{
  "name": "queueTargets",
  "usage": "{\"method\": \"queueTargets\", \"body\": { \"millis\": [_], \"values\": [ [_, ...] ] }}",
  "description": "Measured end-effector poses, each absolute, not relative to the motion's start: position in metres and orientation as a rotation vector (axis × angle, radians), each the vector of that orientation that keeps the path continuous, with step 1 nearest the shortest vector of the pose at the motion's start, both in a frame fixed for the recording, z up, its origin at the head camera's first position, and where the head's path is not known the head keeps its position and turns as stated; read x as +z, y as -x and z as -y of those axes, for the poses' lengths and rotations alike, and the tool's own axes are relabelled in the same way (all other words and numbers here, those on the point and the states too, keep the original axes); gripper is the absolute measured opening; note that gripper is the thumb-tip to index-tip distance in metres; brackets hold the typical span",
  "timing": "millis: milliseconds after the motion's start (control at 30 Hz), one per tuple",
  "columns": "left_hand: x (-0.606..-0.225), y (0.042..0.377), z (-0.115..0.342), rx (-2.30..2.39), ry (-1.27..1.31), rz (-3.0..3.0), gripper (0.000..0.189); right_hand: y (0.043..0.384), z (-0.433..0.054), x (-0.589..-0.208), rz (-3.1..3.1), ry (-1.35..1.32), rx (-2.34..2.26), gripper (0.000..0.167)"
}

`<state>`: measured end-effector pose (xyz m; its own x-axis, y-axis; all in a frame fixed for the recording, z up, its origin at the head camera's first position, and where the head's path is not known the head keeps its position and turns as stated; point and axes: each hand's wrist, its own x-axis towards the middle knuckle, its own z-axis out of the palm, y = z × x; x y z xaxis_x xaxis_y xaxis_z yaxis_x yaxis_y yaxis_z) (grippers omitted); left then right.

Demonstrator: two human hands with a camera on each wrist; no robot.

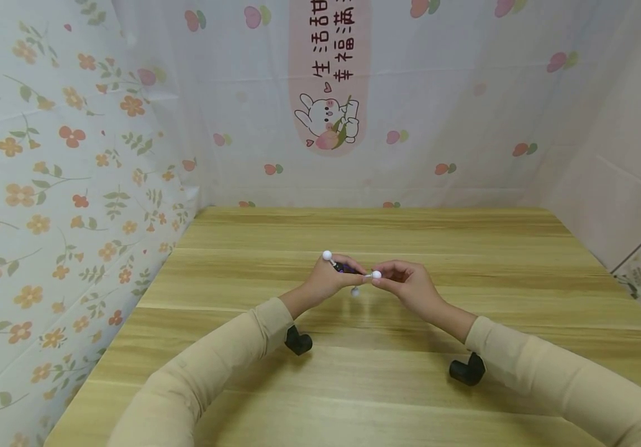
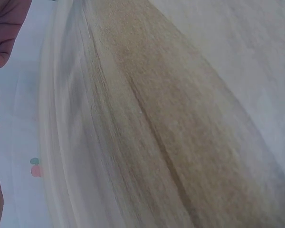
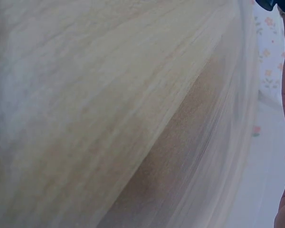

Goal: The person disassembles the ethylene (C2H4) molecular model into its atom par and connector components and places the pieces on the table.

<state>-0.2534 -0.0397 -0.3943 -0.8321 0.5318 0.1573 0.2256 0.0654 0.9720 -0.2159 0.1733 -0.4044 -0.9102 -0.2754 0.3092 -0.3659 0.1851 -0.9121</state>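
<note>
At the far left of the head view hangs a flowered curtain (image 1: 46,186), and a wooden table (image 1: 387,385) fills the lower middle of the frame. Just left of centre, the left hand (image 1: 326,279) has its fingers curled around a small dark piece with white balls on thin stems (image 1: 348,269); one ball sticks up above the knuckles and another hangs just under the hands. The piece sits at the centre of the frame, held above the table between both hands. Just right of centre, the right hand (image 1: 407,282) pinches the white ball at the piece's right end with its fingertips. Both wrist views are blurred, showing mostly table grain and a sliver of hand at the edge.
</note>
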Motion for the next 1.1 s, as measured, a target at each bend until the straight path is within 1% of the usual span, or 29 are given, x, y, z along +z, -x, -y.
{"method": "queueTargets", "body": {
  "millis": [233, 533, 733, 1000, 1100],
  "values": [
    [-0.395, 0.254, 0.042, 1.834, -0.792, -2.081, 0.007, 0.215, -0.173, -0.404, 2.378, -0.611, 1.847, 0.019],
    [-0.395, 0.254, 0.044, 1.819, -0.823, -2.112, 0.012, 0.216, -0.174, -0.402, 2.396, -0.601, 1.853, 0.02],
    [-0.395, 0.254, 0.044, 1.812, -0.813, -2.119, 0.011, 0.216, -0.175, -0.401, 2.385, -0.594, 1.875, 0.022],
    [-0.397, 0.258, 0.055, 1.81, -0.819, -2.151, 0.011, 0.22, -0.193, -0.404, 2.384, -0.47, 1.916, 0.032],
    [-0.399, 0.259, 0.06, 1.807, -0.801, -2.176, 0.012, 0.221, -0.199, -0.405, 2.403, -0.446, 1.862, 0.034]
  ]
}}
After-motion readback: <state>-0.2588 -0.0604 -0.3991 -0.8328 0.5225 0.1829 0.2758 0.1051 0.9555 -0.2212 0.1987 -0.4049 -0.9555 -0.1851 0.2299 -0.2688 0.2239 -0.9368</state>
